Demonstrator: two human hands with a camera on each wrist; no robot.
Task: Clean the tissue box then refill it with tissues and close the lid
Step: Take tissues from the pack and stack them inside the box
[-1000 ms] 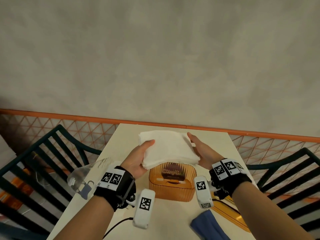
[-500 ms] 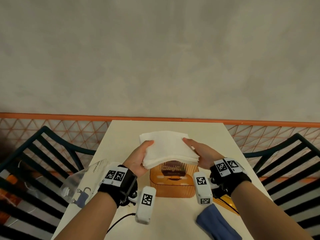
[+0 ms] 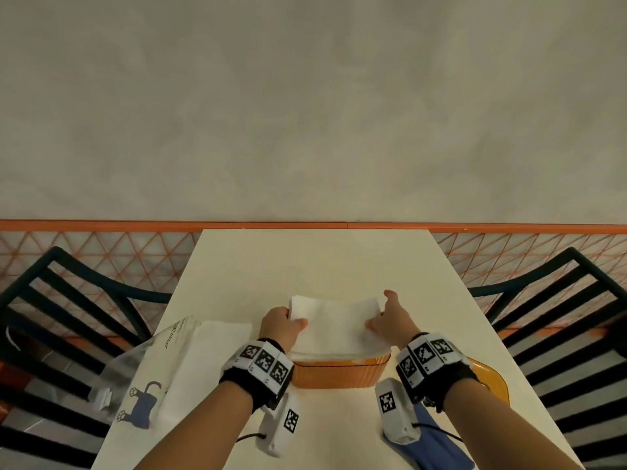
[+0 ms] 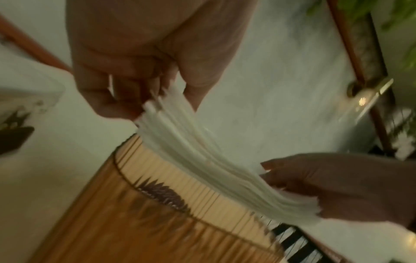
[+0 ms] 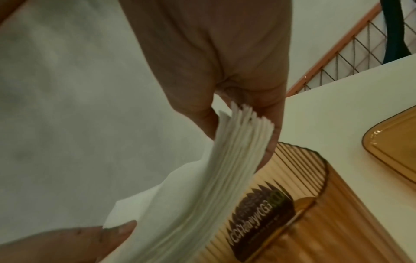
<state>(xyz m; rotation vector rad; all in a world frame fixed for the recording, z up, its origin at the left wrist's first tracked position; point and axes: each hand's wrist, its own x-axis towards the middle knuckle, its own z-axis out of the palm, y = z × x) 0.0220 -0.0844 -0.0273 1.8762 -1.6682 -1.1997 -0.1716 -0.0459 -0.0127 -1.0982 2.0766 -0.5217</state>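
Both hands on the tissue stack point(image 3: 336, 325) now, sitting in the open top of the amber tissue box point(image 3: 336, 374) mid-table point(image 3: 315, 262). Left hand point(image 3: 281, 329) has its grip pinched on the stack's left edge, right hand point(image 3: 390, 325) pinching the right edge. The box's lid point(image 3: 492, 381) lies flat just right of it, a plastic tissue packet point(image 3: 176, 364) at left.

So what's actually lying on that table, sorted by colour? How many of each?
Orange: 2, the tissue box and its lid.
White: 1, the stack of tissues that both hands hold over the box.
Blue: 1, the cloth.
Clear: 1, the plastic wrapper with a blue print.
Total: 5.
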